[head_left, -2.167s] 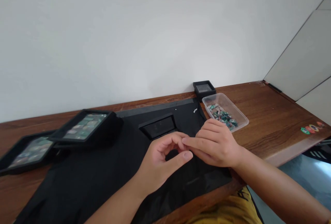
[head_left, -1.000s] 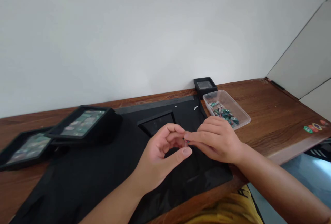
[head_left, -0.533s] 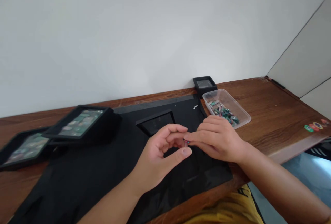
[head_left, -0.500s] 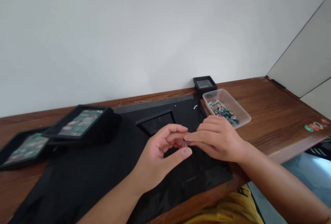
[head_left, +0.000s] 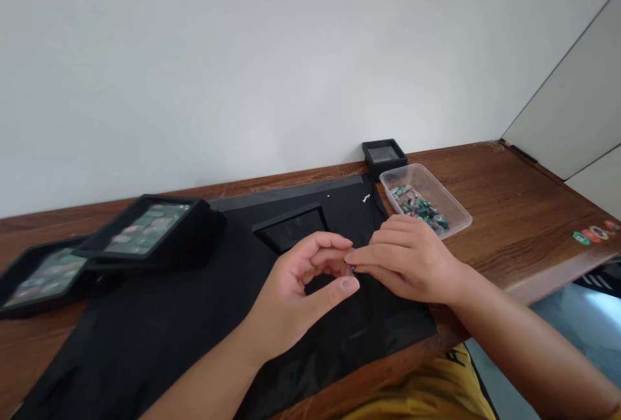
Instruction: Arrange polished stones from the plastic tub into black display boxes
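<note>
Over the black mat (head_left: pixel 184 329) my two hands meet. My right hand (head_left: pixel 412 261) pinches a tiny pinkish item (head_left: pixel 350 268) with a dark end between thumb and forefinger; its details are too small to tell. My left hand (head_left: pixel 303 290) curves around the item's near side, fingers bent and thumb apart from them, its thumb tip just below the item. Behind my left hand lies a black rectangular frame (head_left: pixel 291 229) on the mat. Past my right hand, a clear plastic tub (head_left: pixel 458 213) holds many small green and pinkish packets (head_left: pixel 422 211).
Two black framed boxes with clear tops (head_left: pixel 145 229) (head_left: pixel 46 277) stand at the left. A small black box (head_left: pixel 385 153) is by the wall behind the tub. White scraps (head_left: pixel 365 198) lie on the mat. Round stickers (head_left: pixel 589 234) are on the wooden table (head_left: pixel 514 206) at right.
The view has shifted very slightly. Both hands keep nearly the same pose, with the tiny item still between the right fingertips.
</note>
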Motion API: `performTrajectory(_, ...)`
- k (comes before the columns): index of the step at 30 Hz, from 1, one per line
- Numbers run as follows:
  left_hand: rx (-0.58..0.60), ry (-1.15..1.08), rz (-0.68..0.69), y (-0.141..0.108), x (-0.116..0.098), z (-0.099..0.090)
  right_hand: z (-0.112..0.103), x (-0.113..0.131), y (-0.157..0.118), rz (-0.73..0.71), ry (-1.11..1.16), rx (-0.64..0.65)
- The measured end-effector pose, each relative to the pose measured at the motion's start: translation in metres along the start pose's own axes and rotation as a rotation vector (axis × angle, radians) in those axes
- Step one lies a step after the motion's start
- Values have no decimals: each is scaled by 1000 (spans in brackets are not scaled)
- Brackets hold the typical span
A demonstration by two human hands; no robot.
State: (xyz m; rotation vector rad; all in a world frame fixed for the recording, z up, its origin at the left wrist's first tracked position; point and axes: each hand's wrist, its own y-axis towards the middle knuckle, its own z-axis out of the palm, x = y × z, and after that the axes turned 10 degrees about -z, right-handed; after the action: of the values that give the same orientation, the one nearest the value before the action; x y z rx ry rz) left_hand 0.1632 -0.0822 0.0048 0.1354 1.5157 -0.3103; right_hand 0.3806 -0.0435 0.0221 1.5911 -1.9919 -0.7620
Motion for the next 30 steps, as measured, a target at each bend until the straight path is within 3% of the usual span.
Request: performTrajectory(30, -3, 57, 78, 0, -4, 0, 1, 4, 5, -8, 26, -50)
